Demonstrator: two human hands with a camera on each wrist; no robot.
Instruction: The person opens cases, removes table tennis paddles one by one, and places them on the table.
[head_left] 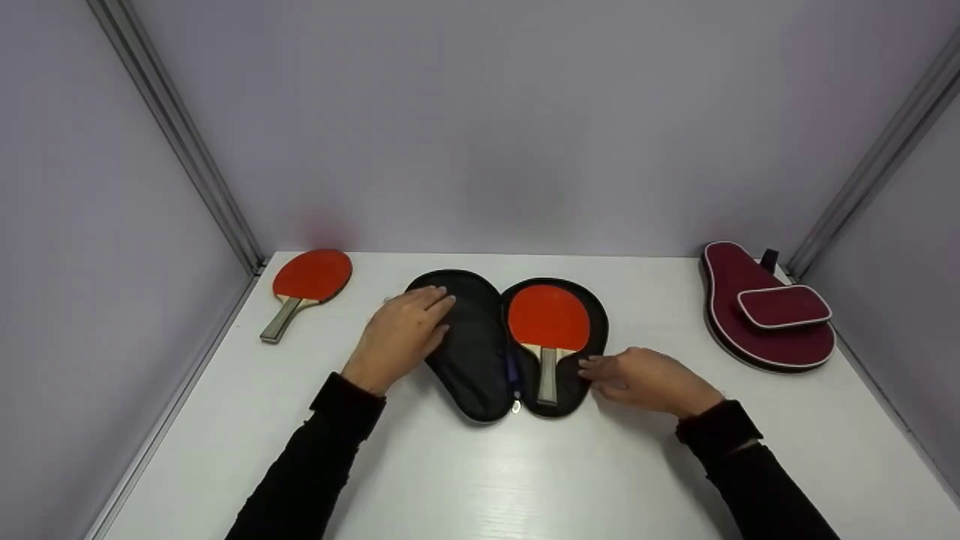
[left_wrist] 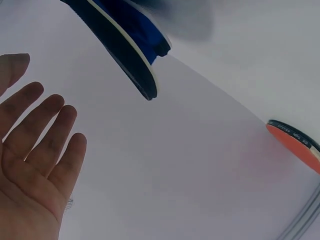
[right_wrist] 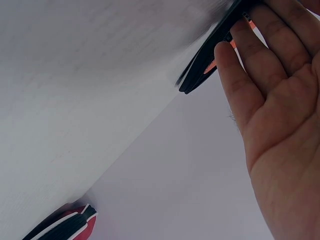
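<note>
An unzipped black paddle case [head_left: 469, 360] lies spread in the middle of the table. In its right half rests a table tennis paddle [head_left: 549, 319] with a red face, handle toward the person. My left hand [head_left: 405, 330] is over the outer side of the case's left half; its fingers look extended in the left wrist view, where blue fabric [left_wrist: 142, 30] shows inside the case. My right hand [head_left: 645, 381] has its fingertips at the right rim of the case, close to the paddle handle. The right wrist view shows those fingers [right_wrist: 235, 75] nearly straight; its thumb is mostly hidden.
A second red paddle [head_left: 313, 276] lies at the back left, handle toward the front. At the back right sits a maroon paddle case [head_left: 739, 300] with white piping and a small front pocket. Grey walls enclose the white table [head_left: 480, 480] at the back and sides.
</note>
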